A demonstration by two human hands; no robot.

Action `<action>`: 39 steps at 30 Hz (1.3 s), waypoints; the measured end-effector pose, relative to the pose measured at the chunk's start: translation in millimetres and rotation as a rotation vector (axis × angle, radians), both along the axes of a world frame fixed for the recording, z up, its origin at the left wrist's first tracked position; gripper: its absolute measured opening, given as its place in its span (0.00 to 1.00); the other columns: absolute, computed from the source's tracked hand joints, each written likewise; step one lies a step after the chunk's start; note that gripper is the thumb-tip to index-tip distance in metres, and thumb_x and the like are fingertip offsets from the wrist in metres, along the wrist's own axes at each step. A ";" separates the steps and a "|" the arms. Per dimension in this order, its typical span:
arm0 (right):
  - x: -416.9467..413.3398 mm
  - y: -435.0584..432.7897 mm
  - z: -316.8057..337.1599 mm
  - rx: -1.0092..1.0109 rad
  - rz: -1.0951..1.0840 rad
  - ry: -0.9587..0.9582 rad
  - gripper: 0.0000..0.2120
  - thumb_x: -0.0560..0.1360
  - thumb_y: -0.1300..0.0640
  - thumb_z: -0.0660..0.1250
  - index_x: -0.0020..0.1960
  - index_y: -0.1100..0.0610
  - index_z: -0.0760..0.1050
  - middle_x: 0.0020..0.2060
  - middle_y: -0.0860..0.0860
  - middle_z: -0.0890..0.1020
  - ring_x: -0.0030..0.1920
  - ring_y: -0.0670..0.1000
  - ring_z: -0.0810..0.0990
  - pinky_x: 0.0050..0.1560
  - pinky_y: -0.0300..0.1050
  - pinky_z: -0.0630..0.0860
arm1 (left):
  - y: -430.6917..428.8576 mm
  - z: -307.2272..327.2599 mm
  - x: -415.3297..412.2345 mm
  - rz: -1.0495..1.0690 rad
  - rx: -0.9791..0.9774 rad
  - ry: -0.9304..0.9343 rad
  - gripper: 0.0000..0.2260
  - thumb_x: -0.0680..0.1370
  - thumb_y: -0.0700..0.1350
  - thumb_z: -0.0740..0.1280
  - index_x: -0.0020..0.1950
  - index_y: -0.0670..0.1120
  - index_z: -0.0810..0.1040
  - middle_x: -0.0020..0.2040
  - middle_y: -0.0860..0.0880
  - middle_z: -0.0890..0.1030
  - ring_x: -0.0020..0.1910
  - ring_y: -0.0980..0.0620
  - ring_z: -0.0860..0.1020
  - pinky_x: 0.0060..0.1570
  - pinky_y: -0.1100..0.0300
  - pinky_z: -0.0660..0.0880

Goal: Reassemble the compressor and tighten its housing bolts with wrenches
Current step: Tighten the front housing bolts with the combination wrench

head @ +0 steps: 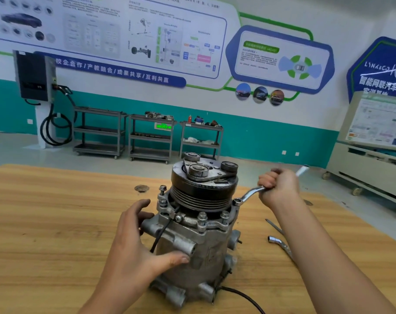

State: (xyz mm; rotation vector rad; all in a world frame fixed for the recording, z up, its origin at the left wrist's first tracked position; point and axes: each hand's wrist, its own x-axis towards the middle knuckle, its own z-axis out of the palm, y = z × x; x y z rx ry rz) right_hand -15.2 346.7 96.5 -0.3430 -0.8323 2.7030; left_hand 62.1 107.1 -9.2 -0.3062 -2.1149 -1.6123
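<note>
The grey metal compressor [206,252] stands upright on the wooden table [45,223], its black pulley [204,184] on top. Several bolts [202,215] ring the housing flange. My left hand [135,250] grips the compressor body on its left side, thumb across the front. My right hand [277,186] grips the handle of a shiny ring wrench [249,193]. The wrench's ring end sits over a bolt on the right edge of the flange.
A second wrench [281,244] lies on the table to the right of the compressor, under my right forearm. A black cable [242,298] trails from the compressor's base toward the front edge. Three metal carts [151,137] stand by the far wall.
</note>
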 end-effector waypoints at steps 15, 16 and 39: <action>96.8 -79.9 -55.6 0.725 -0.725 0.530 0.16 0.76 0.48 0.55 0.35 0.55 0.72 0.27 0.45 0.76 0.29 0.41 0.73 0.33 0.29 0.71 | 5.5 1.4 4.2 0.026 -0.008 0.046 0.51 0.40 0.61 0.76 0.60 0.68 0.58 0.54 0.58 0.71 0.56 0.54 0.71 0.53 0.58 0.66; 97.0 -82.7 -59.7 0.813 -0.732 0.561 0.16 0.75 0.47 0.54 0.36 0.53 0.72 0.29 0.43 0.77 0.30 0.40 0.73 0.33 0.28 0.69 | 5.0 0.3 3.3 0.026 -0.012 0.048 0.53 0.40 0.61 0.78 0.61 0.67 0.58 0.54 0.58 0.71 0.56 0.53 0.71 0.53 0.57 0.66; 106.2 -95.4 -45.7 1.279 -0.501 0.492 0.12 0.77 0.37 0.50 0.59 0.32 0.64 0.61 0.30 0.66 0.65 0.33 0.63 0.68 0.35 0.60 | 6.1 -3.8 4.6 0.009 -0.011 0.107 0.45 0.45 0.63 0.73 0.59 0.66 0.60 0.54 0.60 0.70 0.52 0.68 0.70 0.47 0.69 0.66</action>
